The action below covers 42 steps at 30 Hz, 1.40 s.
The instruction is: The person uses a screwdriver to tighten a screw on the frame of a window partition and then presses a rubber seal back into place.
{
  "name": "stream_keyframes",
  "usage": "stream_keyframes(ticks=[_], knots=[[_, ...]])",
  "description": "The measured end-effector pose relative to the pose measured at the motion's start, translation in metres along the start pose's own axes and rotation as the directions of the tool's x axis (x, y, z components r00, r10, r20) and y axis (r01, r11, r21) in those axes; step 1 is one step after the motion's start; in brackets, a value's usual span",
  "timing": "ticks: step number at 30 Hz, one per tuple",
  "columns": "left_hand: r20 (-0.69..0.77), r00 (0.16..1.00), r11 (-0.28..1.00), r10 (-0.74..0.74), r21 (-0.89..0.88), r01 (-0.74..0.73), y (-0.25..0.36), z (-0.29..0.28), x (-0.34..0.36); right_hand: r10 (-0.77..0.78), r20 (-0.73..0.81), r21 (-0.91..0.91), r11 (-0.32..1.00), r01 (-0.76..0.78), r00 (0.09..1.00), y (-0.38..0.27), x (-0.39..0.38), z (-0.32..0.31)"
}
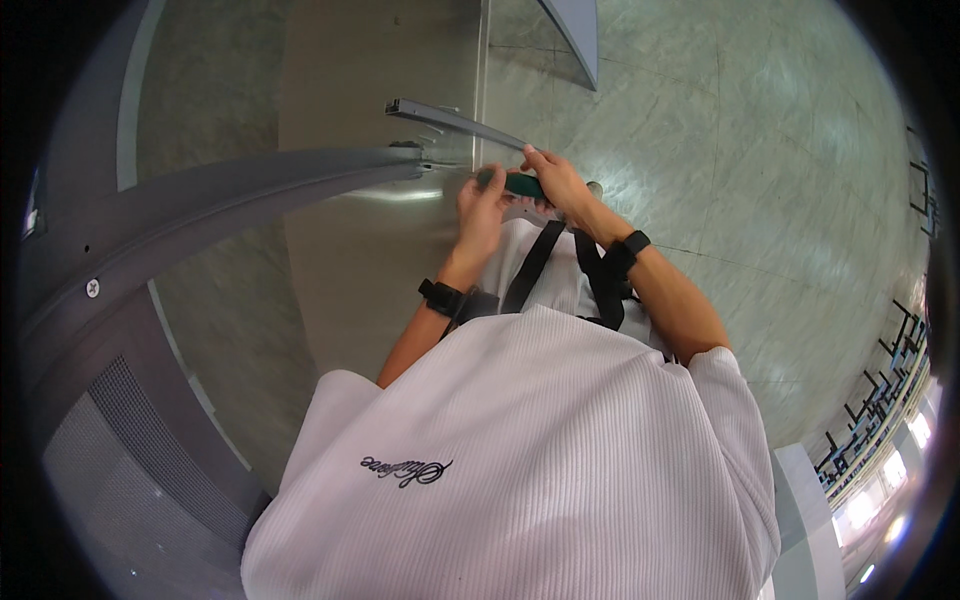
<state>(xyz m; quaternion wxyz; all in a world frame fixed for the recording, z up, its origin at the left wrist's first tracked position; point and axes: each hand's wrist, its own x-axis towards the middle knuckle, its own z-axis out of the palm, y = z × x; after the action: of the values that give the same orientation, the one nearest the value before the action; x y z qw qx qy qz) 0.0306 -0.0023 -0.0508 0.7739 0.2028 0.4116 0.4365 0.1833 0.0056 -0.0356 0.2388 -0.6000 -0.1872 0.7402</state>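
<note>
While the left hand (pixel 479 214) is gripping a dark green object (pixel 522 185) by the panel's (pixel 380 290) right edge, the right hand (pixel 563 186) is pinching the grey bar's (pixel 450 118) near end — probably steadying it.

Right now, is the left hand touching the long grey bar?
Apart. The head view shows a clear gap between the left hand and the long grey bar, with background visible in between.

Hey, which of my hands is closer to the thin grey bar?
Right. Your right hand is at one end of the thin grey bar, seemingly touching it; your left hand is apart, lower in the picture, at the green handle.
</note>
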Motion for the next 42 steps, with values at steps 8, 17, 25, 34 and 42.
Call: stream_keyframes(ticks=[8, 17, 25, 34, 42], knots=[[-0.219, 0.968, 0.977, -0.121, 0.148, 0.156, 0.011, 0.008, 0.007, -0.471, 0.131, -0.289, 0.824, 0.488, 0.872, -0.01, -0.032, 0.002], [-0.039, 0.998, 0.999, -0.04, -0.015, 0.04, 0.003, 0.003, 0.005, -0.424, -0.084, -0.485, 0.808, 0.334, 0.902, 0.003, 0.007, 0.001], [-0.15, 0.988, 0.998, -0.018, 0.053, 0.027, -0.006, -0.007, 0.015, -0.629, -0.005, -0.487, 0.681, 0.547, 0.778, 0.003, -0.011, 0.003], [-0.089, 0.992, 0.992, -0.086, -0.105, 0.077, 0.009, 0.01, 0.015, -0.157, -0.081, -0.249, 0.959, 0.132, 0.984, -0.022, -0.021, 0.001], [-0.13, 0.988, 0.995, -0.086, 0.047, 0.093, 0.009, 0.003, 0.017, -0.647, -0.033, -0.473, 0.681, 0.559, 0.762, -0.006, -0.025, 0.002]])
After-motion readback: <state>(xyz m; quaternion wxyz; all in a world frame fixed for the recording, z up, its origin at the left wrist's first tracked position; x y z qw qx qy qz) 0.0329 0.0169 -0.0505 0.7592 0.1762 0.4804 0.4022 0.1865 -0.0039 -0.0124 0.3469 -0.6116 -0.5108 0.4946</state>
